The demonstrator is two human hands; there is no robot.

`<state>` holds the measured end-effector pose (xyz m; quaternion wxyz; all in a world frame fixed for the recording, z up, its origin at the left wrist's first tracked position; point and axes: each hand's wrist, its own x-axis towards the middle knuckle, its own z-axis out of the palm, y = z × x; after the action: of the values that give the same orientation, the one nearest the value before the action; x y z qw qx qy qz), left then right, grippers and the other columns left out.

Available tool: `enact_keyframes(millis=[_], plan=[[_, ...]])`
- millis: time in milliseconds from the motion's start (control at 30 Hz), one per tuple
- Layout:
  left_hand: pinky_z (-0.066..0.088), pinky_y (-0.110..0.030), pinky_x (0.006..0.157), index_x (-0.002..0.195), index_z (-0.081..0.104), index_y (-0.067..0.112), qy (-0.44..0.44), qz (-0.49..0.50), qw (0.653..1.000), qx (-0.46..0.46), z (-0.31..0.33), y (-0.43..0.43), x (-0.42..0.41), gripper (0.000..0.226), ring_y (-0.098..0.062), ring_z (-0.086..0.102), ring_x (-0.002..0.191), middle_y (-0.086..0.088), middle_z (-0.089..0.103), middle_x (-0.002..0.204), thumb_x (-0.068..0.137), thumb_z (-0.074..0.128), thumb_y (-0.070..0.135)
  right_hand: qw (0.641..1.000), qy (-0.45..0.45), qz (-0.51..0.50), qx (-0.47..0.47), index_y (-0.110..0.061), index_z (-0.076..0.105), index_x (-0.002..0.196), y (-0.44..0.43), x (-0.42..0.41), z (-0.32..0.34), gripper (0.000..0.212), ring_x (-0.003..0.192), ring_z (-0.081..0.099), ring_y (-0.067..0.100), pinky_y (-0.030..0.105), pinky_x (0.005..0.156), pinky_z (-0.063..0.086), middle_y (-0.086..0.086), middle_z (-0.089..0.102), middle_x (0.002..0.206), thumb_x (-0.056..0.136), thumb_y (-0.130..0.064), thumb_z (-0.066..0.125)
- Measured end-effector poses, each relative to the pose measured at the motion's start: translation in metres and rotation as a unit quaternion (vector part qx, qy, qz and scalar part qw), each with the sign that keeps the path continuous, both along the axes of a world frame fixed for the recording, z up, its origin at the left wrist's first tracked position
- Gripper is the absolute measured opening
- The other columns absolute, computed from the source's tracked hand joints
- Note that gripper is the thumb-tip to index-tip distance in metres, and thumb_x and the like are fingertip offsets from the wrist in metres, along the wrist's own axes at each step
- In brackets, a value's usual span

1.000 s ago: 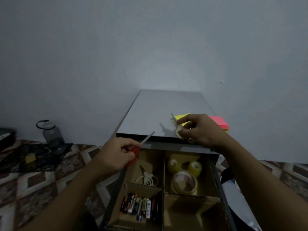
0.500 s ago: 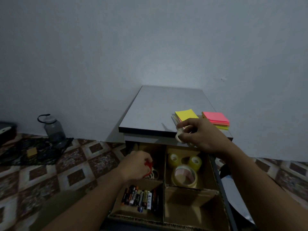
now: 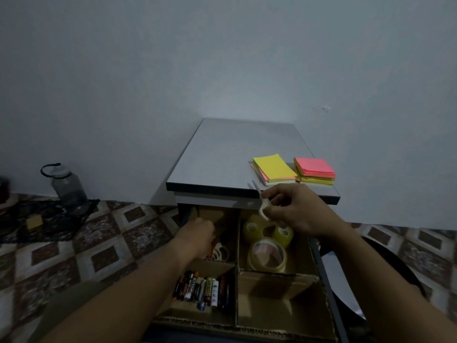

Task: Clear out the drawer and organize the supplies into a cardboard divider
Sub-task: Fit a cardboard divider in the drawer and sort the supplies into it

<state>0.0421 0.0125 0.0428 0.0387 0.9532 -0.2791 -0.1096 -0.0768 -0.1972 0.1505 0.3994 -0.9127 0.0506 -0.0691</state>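
A cardboard divider [image 3: 274,284] fills the open drawer under a small cabinet. My left hand [image 3: 197,235] reaches into its back-left compartment, closed on red-handled scissors [image 3: 212,246], most of which the hand hides. White-handled scissors [image 3: 221,252] lie beside them. My right hand [image 3: 299,212] hovers over the back-right compartment, holding a small pair of white-handled scissors [image 3: 262,206] with the blades pointing up. Tape rolls [image 3: 268,254] sit in the back-right compartment and batteries [image 3: 201,289] in the front-left. The front-right compartment holds nothing.
Two stacks of sticky notes, yellow-topped [image 3: 273,167] and pink-topped [image 3: 314,168], lie on the grey cabinet top [image 3: 235,154] near its front right. A water bottle [image 3: 66,186] stands on the patterned floor at the left, by the wall.
My left hand has carried the red scissors from the cabinet's front edge down into the back-left compartment. My right hand has lifted its small scissors off the cabinet top toward the drawer.
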Motion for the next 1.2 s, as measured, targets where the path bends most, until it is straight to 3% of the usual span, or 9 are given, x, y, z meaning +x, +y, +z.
enact_keyframes(millis=[100,200,300,467,633,733,800,933,1200], plan=[[0.053,-0.029,0.070,0.107,0.068,0.009,0.002,-0.013,0.999,-0.032,0.000,0.005,0.004,0.018,-0.023,0.065,0.092,-0.006,0.060,0.096,0.090,0.062,0.013,1.000,0.004,0.009,0.001,-0.023,0.066,0.119,0.004,0.001,-0.002,0.035,0.075,0.071,0.018,0.023,0.060,0.056,0.001,0.069,0.101,0.085,-0.020,0.074],[0.055,-0.023,0.078,0.117,0.068,0.020,0.043,-0.010,0.984,-0.171,0.003,0.017,0.008,0.026,-0.009,0.064,0.091,0.002,0.065,0.105,0.092,0.062,0.025,1.000,0.007,0.015,-0.007,-0.026,0.066,0.119,0.006,0.002,-0.006,0.035,0.079,0.070,0.015,0.027,0.066,0.058,-0.001,0.068,0.103,0.086,-0.022,0.073],[0.053,-0.021,0.077,0.110,0.069,0.023,0.018,0.034,0.957,-0.287,0.017,0.034,0.009,0.018,0.000,0.061,0.088,0.009,0.067,0.101,0.095,0.060,0.022,0.999,0.011,0.026,-0.022,-0.028,0.064,0.121,0.013,0.004,-0.011,0.036,0.087,0.066,0.008,0.023,0.071,0.056,-0.007,0.065,0.103,0.086,-0.022,0.072],[0.037,-0.010,0.064,0.111,0.070,0.021,-0.010,0.105,0.948,-0.302,0.015,0.065,0.021,0.020,-0.004,0.057,0.083,0.005,0.066,0.099,0.097,0.056,0.018,0.996,0.031,0.075,-0.030,-0.027,0.065,0.117,0.037,0.013,-0.024,0.032,0.075,0.066,0.011,0.023,0.064,0.056,-0.005,0.066,0.096,0.086,-0.020,0.071],[0.037,-0.004,0.063,0.109,0.067,0.024,0.039,0.127,0.940,-0.313,0.002,0.078,0.030,0.016,-0.004,0.060,0.087,0.009,0.065,0.097,0.097,0.058,0.020,0.989,0.070,0.095,-0.090,-0.027,0.068,0.111,0.064,0.034,-0.052,0.025,0.075,0.061,0.004,0.017,0.060,0.047,-0.009,0.065,0.092,0.086,-0.025,0.069],[0.037,-0.005,0.062,0.108,0.066,0.023,0.067,0.131,0.934,-0.325,-0.003,0.078,0.031,0.014,-0.004,0.059,0.085,0.006,0.066,0.097,0.096,0.059,0.018,0.985,0.102,0.070,-0.123,-0.029,0.066,0.110,0.081,0.049,-0.073,0.023,0.087,0.062,0.009,0.033,0.081,0.053,-0.009,0.065,0.096,0.088,-0.031,0.067],[0.040,-0.010,0.065,0.109,0.067,0.022,0.077,0.138,0.927,-0.339,-0.006,0.080,0.033,0.015,-0.009,0.062,0.089,0.002,0.067,0.099,0.095,0.061,0.019,0.972,0.119,0.055,-0.196,-0.030,0.064,0.107,0.091,0.057,-0.088,0.021,0.097,0.060,0.016,0.048,0.098,0.037,-0.007,0.064,0.099,0.087,-0.036,0.063],[0.042,-0.016,0.066,0.108,0.066,0.025,0.086,0.153,0.919,-0.354,-0.008,0.079,0.037,0.014,-0.008,0.062,0.089,0.003,0.067,0.099,0.095,0.062,0.021,0.941,0.166,0.057,-0.290,-0.022,0.060,0.108,0.104,0.067,-0.103,0.025,0.103,0.059,0.027,0.062,0.105,0.019,0.001,0.061,0.104,0.084,-0.030,0.061],[0.039,-0.012,0.062,0.108,0.064,0.024,0.073,0.169,0.916,-0.357,-0.009,0.073,0.037,0.014,-0.002,0.058,0.087,0.003,0.065,0.101,0.094,0.063,0.021,0.937,0.179,0.036,-0.298,-0.018,0.058,0.114,0.106,0.073,-0.106,0.030,0.106,0.061,0.030,0.064,0.108,0.015,0.005,0.064,0.106,0.086,-0.030,0.060]])
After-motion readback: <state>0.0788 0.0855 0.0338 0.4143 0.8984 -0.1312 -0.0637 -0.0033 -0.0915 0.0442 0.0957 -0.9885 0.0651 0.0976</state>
